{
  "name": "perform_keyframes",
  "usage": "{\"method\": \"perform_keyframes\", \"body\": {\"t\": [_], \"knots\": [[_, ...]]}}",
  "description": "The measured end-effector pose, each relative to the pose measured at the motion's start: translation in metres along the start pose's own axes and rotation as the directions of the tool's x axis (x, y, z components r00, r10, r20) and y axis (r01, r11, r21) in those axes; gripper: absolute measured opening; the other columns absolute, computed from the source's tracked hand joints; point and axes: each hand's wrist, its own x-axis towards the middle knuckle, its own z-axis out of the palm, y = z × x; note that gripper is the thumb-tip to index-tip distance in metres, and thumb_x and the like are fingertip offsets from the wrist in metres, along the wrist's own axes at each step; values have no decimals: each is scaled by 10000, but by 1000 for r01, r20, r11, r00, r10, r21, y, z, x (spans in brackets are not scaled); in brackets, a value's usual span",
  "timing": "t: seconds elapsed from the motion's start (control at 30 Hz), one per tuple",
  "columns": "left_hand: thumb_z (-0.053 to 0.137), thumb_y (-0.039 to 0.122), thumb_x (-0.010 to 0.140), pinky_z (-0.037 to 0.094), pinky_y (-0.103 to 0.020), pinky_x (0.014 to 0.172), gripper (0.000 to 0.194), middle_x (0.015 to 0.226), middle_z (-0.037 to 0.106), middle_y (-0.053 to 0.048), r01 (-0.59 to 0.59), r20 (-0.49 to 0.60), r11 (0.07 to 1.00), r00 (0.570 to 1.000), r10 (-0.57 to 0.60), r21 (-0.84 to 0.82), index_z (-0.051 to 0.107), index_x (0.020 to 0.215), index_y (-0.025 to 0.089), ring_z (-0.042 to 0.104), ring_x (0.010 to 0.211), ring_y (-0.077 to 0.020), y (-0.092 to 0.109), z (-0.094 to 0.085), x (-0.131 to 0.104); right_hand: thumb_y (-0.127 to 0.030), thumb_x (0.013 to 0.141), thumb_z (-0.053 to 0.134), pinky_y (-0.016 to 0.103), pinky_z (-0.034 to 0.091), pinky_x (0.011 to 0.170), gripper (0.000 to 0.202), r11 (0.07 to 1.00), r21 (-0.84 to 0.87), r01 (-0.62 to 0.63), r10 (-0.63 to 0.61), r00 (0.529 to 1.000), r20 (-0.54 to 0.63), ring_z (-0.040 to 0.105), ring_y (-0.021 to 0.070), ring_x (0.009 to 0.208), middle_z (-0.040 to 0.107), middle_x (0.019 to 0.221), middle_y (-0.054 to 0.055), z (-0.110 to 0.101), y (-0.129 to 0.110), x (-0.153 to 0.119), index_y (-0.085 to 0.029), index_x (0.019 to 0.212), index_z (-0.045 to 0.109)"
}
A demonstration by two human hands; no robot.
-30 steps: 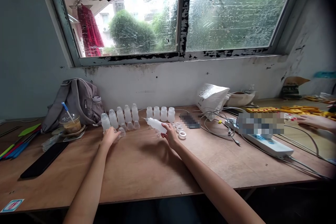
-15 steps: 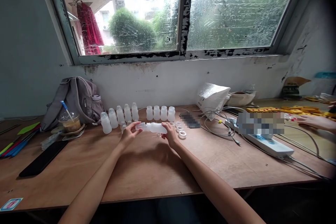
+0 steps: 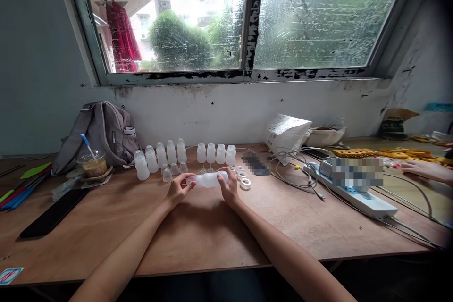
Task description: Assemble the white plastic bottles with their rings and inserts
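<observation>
A frosted white bottle (image 3: 211, 179) lies sideways between my hands, above the brown table. My right hand (image 3: 229, 186) is wrapped round its base end. At the neck end, my left hand (image 3: 179, 188) pinches a clear cap (image 3: 192, 180), which meets the bottle. Behind my left hand stand several capped bottles (image 3: 142, 166), with several small clear caps (image 3: 166, 174) in front of them. Several uncapped bottles (image 3: 211, 153) form a row behind the held one. White rings (image 3: 245, 184) lie just right of my right hand.
A grey backpack (image 3: 101, 137), drink cup (image 3: 92, 164) and black phone-like slab (image 3: 54, 213) are at the left. Rightward are a white bag (image 3: 287, 137), tangled cables (image 3: 295, 174), a power strip (image 3: 371, 202) and another person's hand (image 3: 421, 169) near yellow items (image 3: 406, 151).
Both hands have moved slightly down and toward me with the bottle. The cap and bottle neck now meet more closely, and the small caps behind show more fully.
</observation>
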Motion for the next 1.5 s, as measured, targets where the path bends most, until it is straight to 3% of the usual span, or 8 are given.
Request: {"method": "perform_keyframes", "body": {"t": [0.2,0.43,0.57,0.7,0.83,0.97,1.2,1.5], "knots": [[518,341,761,499,-262,605,276,856,550,-52,-106,-117,993,987,112,60,540,973,165,551,631,-121,7,15,-10,-343,739,413,280,389,608,163,998,-42,56,-60,992,-108,499,174,643,527,686,17,5,4,-6,-203,771,491],[482,334,783,468,-242,584,268,896,545,-65,-142,-147,974,975,169,176,548,983,170,538,679,-134,11,15,-13,-342,756,395,269,386,568,170,998,-21,63,-65,991,-119,492,165,599,525,657,17,9,3,-11,-199,774,485],[476,369,788,474,-250,620,311,917,567,-60,-28,-233,1000,972,26,-3,522,1032,182,559,682,-128,8,17,-7,-358,755,435,269,392,568,180,998,-33,46,-48,997,-61,515,172,612,546,673,21,11,-4,-13,-198,814,493],[438,433,800,482,-273,707,411,981,575,-71,82,-386,903,885,-260,-422,430,1134,194,583,834,-157,-3,23,5,-367,726,505,274,415,574,227,998,-28,58,-53,983,174,540,176,629,582,738,29,21,-12,-18,-211,891,510],[331,544,803,486,-312,731,477,910,616,-93,164,-228,766,897,-378,-621,526,995,153,592,867,-193,-7,29,7,-330,736,507,299,433,670,296,992,-38,122,-103,941,323,560,185,748,593,885,42,33,-11,-23,-227,1013,481],[462,527,746,483,-314,722,430,909,619,-64,214,-116,834,943,-313,-509,512,985,173,598,832,-195,2,36,-1,-288,743,504,315,430,738,421,980,-15,197,-176,904,390,553,180,821,582,911,38,39,-6,-25,-236,1141,375],[568,393,710,452,-281,719,335,888,594,-36,83,-162,976,980,-117,-201,485,953,177,572,815,-175,4,29,1,-239,721,521,344,414,796,424,962,-79,261,-212,898,386,506,195,887,527,988,65,32,-9,-14,-230,1133,420],[627,318,649,451,-314,701,493,930,598,-56,40,-17,996,999,-39,80,441,1086,186,567,800,-193,-18,23,4,-203,747,489,347,418,807,570,952,-31,304,-275,898,344,483,202,991,450,1183,59,16,-33,1,-296,1274,292]]}}
